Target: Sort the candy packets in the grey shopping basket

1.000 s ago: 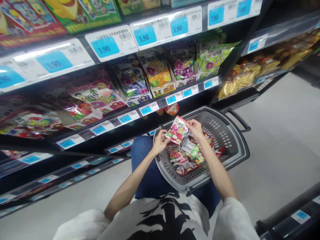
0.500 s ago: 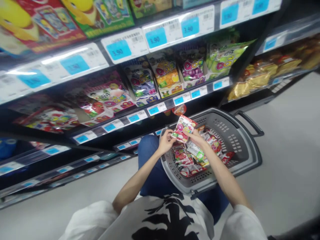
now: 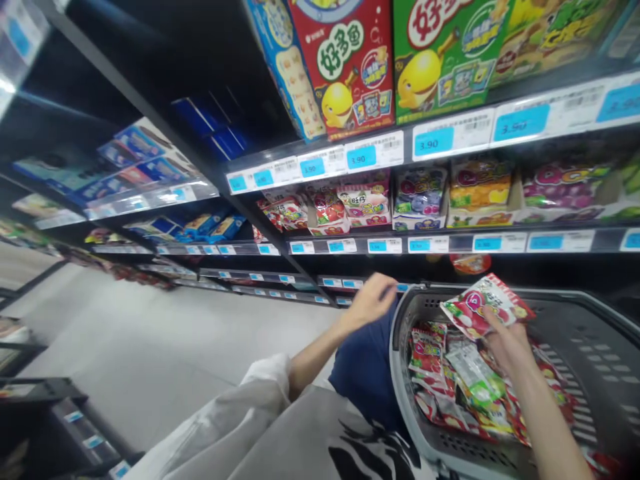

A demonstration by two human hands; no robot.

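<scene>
My right hand (image 3: 511, 341) grips a red-and-white bag of gummy candy (image 3: 483, 308) by its lower right side, thumb across the front. This bag is tilted above the grey shopping basket (image 3: 400, 360). Below it in the basket lie several more candy bags, among them a red gummy bag (image 3: 428, 348) and a silver-and-green packet (image 3: 475, 373). Left of the basket's rim, over my knee, my left hand (image 3: 373, 301) is raised in front of the shelf. Its fingers are curled in, and nothing shows in them.
Ahead, a shelf holds gummy bags in open boxes, such as blue (image 3: 420, 193) and orange (image 3: 480, 187) ones. Above stand red (image 3: 350, 73) and green (image 3: 445, 60) snack boxes. Price-label rails (image 3: 380, 245) run along the shelf edges. Pale floor (image 3: 165, 327) extends left.
The view has swung left, so the basket appears farther right. My left hand has let go of the candy bag and moved away from it. My right hand still holds the bag.
</scene>
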